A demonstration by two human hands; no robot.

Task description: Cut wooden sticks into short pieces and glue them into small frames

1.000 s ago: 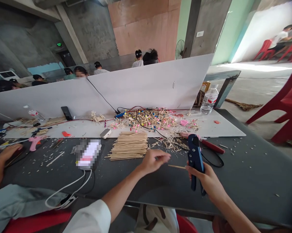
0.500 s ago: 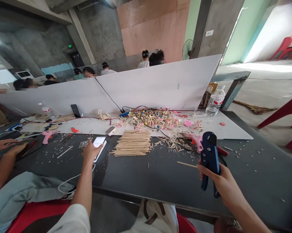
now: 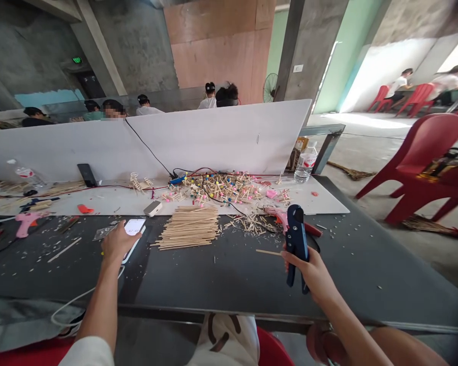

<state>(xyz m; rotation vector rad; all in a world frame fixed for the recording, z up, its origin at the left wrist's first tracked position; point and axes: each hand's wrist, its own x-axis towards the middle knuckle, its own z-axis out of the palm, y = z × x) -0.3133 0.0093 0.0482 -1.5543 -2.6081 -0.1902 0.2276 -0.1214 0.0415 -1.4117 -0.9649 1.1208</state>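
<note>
My left hand (image 3: 115, 240) grips a white phone (image 3: 134, 229) with a lit screen, which rests on the dark table with a white cable below it. My right hand (image 3: 313, 272) is wrapped around a dark blue plier-type cutter (image 3: 297, 239), held with its head up. A thin wooden stick (image 3: 269, 252) juts leftward from the fingers of that hand. Between my hands lies a row of long wooden sticks (image 3: 190, 229). Behind the cutter is a pink glue gun (image 3: 280, 216), partly hidden. Short cut stick pieces (image 3: 247, 223) lie near it.
A heap of small stick pieces with coloured balls (image 3: 224, 188) sits against the white partition (image 3: 213, 134). A small white box (image 3: 153, 208), an upright black phone (image 3: 87, 175), another pink glue gun (image 3: 26, 223) and a water bottle (image 3: 306, 162) stand or lie around.
The view has turned to the right, so table items shift left in the picture. My hands keep hold of the phone and the cutter. The neighbour's hands have left the view.
</note>
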